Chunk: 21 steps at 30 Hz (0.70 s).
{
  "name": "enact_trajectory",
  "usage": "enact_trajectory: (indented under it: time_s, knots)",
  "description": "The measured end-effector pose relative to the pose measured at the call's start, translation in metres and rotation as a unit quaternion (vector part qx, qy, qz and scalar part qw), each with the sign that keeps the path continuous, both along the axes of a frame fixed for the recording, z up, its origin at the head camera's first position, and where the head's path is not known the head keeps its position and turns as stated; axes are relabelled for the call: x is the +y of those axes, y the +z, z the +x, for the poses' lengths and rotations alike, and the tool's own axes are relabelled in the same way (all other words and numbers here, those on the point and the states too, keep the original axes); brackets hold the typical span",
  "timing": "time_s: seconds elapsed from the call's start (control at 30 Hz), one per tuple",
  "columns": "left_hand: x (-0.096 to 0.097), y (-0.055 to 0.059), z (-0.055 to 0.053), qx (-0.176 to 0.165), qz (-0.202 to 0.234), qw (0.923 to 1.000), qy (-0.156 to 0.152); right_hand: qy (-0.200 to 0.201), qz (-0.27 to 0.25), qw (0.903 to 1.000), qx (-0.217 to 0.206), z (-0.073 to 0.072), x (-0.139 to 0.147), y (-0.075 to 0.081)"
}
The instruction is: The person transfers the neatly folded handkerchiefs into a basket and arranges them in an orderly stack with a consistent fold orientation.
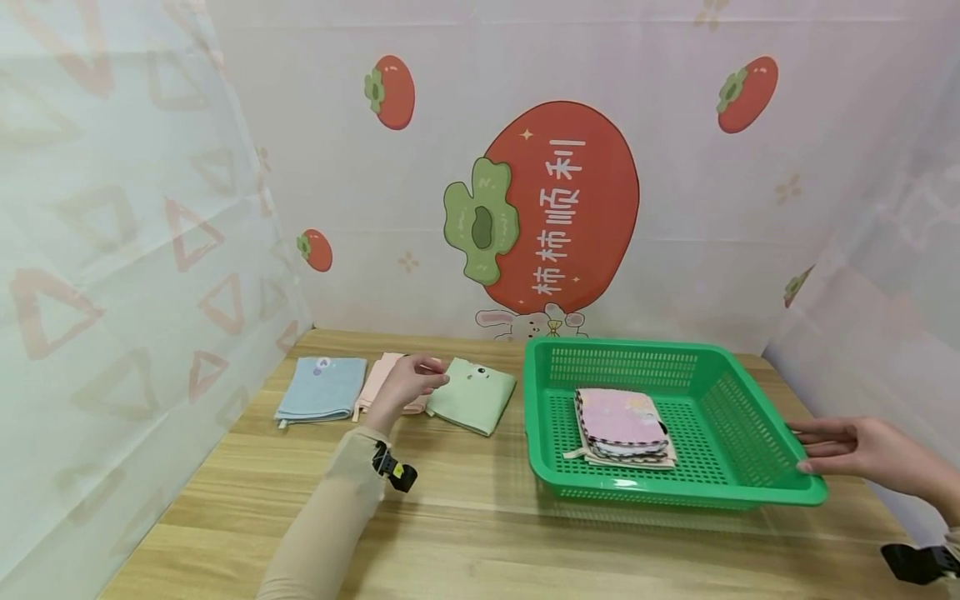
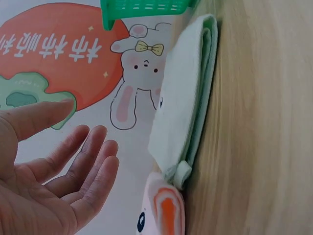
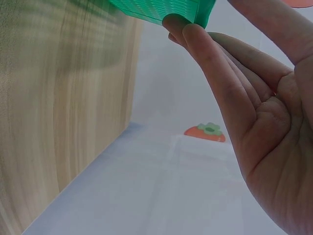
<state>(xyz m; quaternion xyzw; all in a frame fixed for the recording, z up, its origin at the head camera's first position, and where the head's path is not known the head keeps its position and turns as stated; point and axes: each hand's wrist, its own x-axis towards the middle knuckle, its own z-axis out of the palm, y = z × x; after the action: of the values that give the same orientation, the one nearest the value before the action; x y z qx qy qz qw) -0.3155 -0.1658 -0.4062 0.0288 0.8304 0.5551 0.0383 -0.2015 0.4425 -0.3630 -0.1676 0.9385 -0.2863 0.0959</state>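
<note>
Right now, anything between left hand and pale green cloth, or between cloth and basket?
Nothing visible blocks the left hand from the pale green cloth. From there to the basket, only its left wall stands in the way.

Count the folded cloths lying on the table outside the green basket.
3: the blue cloth at far left, the pink cloth in the middle, partly hidden by the left hand, and the green cloth nearest the green basket.

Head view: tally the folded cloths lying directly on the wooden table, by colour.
Light-blue folded fabric cloth: 1
Pale-pink folded fabric cloth: 1
Pale-green folded fabric cloth: 1
Total: 3
</note>
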Motion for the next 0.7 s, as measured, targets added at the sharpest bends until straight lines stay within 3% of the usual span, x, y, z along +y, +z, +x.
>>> enact_trajectory:
  time_s: [0.7]
  knots:
    - [-0.037,-0.021,-0.004,0.015,-0.019,0.9987,0.045,-0.007,0.006,1.0,-0.002,-0.001,0.002,-0.003]
